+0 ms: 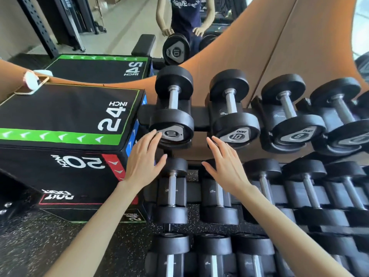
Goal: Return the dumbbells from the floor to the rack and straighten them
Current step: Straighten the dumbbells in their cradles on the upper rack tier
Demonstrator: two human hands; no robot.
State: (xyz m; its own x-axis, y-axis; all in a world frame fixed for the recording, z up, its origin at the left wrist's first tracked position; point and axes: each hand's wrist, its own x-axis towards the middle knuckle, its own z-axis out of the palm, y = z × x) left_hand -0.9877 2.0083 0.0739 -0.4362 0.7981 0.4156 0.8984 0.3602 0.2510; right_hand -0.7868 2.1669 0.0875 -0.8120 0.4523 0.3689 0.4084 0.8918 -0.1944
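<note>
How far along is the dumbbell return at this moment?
Done: the left 10 dumbbell and right 10 dumbbell sit in top-tier cradles of the rack; no dumbbell lies on the visible floor. In hand: the open left hand and right hand reach their front ends, apparently straightening. Left: final alignment; floor out of view is unknown.

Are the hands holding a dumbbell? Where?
Nothing. The left hand touches the left 10 dumbbell on its end; the right hand is open by the right 10 dumbbell.
</note>
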